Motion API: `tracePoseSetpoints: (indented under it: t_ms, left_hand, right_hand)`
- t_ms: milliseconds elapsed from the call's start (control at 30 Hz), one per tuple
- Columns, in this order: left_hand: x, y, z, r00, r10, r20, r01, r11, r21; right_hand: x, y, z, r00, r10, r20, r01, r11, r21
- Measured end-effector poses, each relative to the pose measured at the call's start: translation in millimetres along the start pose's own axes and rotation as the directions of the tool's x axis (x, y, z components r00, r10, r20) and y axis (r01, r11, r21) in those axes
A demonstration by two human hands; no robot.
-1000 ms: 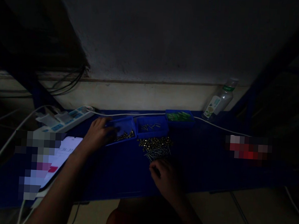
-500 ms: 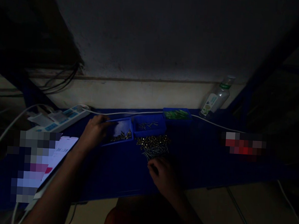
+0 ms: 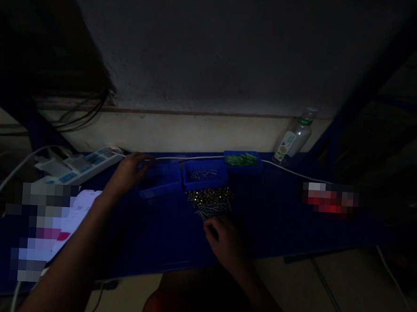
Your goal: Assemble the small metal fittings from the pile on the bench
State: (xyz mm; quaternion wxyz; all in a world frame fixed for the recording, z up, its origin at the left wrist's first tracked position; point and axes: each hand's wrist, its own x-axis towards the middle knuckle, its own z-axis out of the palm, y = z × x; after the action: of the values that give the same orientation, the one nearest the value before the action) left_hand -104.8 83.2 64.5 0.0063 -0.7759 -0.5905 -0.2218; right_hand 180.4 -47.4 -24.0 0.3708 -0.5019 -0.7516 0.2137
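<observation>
Screws (image 3: 212, 206), silver and thin, lie in a loose heap on the blue table (image 3: 146, 246), with a band of brass-coloured pieces (image 3: 211, 194) touching them on the far side; the right hand (image 3: 226, 242) rests at the near edge of this heap, its fingers curled and the thumb and forefinger bent into a ring, though whether anything is pinched between them I cannot tell; the left hand (image 3: 131, 172) is at the left end of a blue tray (image 3: 165, 174), its fingers bent near the rim, and the dimness hides whether they grip it; just right of that tray stands a middle tray (image 3: 209, 181) holding a few silver screws, directly behind the brass pieces; beyond it, to the right, a third tray (image 3: 246, 169) holds green pieces (image 3: 242, 159); a white cable (image 3: 190, 158) runs along the back of the table; at the left lie a white power strip (image 3: 76, 171) and a lit screen (image 3: 85, 200), partly blurred; at the right a clear bottle (image 3: 296, 140) leans near the wall.
</observation>
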Motion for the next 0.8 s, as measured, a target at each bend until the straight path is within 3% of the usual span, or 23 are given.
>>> tracePoseSetpoints:
  t_ms: [33, 100, 233, 333, 433, 600, 800]
  left_hand:
    - [-6, 13, 1.1, 0.997, -0.021, -0.079, 0.019, 1.0, -0.022]
    - [-27, 44, 9.0, 0.995, -0.032, -0.094, 0.02, 0.992, -0.126]
    - [-77, 100, 45.1, 0.991, -0.028, 0.134, 0.082, 0.904, -0.419]
    - [-101, 123, 68.5, 0.974, -0.072, 0.214, 0.18, 0.82, -0.544]
    - [-110, 132, 74.0, 0.974, -0.075, 0.212, 0.189, 0.783, -0.592]
    - [-114, 135, 67.2, 0.982, -0.041, 0.185, 0.15, 0.761, -0.631]
    - [-117, 134, 68.7, 0.986, 0.022, 0.165, 0.097, 0.734, -0.672]
  right_hand:
    - [0, 1, 1, 1.0, 0.004, -0.013, -0.004, 1.0, 0.007]
    - [0, 3, 2, 1.0, 0.015, -0.028, -0.014, 1.0, 0.022]
    - [1, 5, 3, 0.999, 0.027, -0.024, -0.025, 0.998, 0.05]
    - [1, 4, 1, 1.0, 0.003, -0.026, -0.002, 0.999, 0.043]
    - [-1, 2, -2, 0.999, -0.032, -0.017, 0.033, 0.999, 0.024]
    - [-3, 2, -3, 0.997, -0.07, -0.011, 0.07, 0.997, 0.011]
    - [-1, 11, 1, 0.996, -0.091, -0.022, 0.093, 0.991, 0.096]
